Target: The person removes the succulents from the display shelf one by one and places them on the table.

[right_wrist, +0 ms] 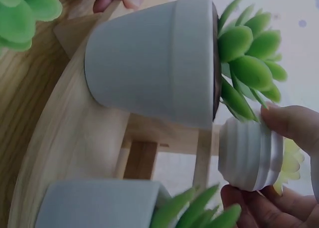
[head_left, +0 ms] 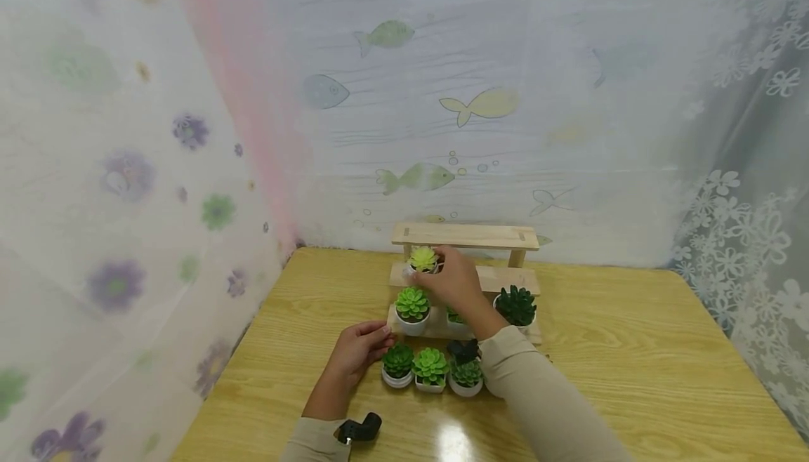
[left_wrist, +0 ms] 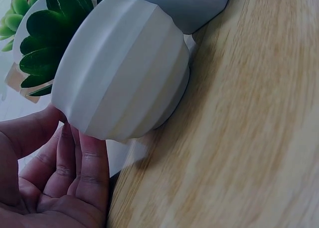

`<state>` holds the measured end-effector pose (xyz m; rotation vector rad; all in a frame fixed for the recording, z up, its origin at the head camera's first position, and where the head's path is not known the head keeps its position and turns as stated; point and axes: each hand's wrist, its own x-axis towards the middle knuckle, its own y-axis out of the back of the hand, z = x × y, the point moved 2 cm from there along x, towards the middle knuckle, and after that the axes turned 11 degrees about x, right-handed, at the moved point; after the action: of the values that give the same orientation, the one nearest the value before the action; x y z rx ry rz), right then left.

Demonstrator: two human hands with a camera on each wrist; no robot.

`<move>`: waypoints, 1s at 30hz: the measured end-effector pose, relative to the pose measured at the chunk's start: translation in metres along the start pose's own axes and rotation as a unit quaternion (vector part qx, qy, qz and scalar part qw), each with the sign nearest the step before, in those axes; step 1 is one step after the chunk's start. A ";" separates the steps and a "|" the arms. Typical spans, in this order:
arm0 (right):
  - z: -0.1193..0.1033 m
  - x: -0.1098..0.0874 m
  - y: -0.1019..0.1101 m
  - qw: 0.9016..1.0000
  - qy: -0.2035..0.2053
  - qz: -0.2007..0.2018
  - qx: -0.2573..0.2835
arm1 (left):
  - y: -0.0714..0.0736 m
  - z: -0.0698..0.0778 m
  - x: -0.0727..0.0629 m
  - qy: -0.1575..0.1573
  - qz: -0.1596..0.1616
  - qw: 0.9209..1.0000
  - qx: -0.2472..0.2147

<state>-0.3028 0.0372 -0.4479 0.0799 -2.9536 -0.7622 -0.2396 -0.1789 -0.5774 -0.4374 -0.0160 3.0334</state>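
Observation:
My right hand grips a small yellow-green potted succulent by its white ribbed pot, at the left end of the middle tier of a wooden plant stand. My left hand pinches the left end of the stand's lowest tier between thumb and fingers; the ribbed white pot nearby partly hides the fingertips in the left wrist view. On the lowest tier sit a bright green succulent, another one mostly behind my right wrist, and a dark green succulent at the right.
In front of the stand, a dark green succulent, a light green succulent and a grey-green succulent stand in a row on the wood-grain table. Patterned curtains hang behind and at the sides.

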 end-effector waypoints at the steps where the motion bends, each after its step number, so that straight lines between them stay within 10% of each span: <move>1: 0.000 -0.001 0.002 1.000 0.001 0.000 0.002 | 0.000 0.000 0.000 0.000 0.000 1.000 0.000; 30: -0.007 -0.050 0.044 0.995 0.097 0.006 0.014 | 0.000 -0.002 0.003 0.004 0.001 1.000 0.002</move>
<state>-0.2542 0.0762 -0.4243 0.1310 -2.7793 -0.6708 -0.2422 -0.1791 -0.5803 -0.4485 -0.0099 3.0340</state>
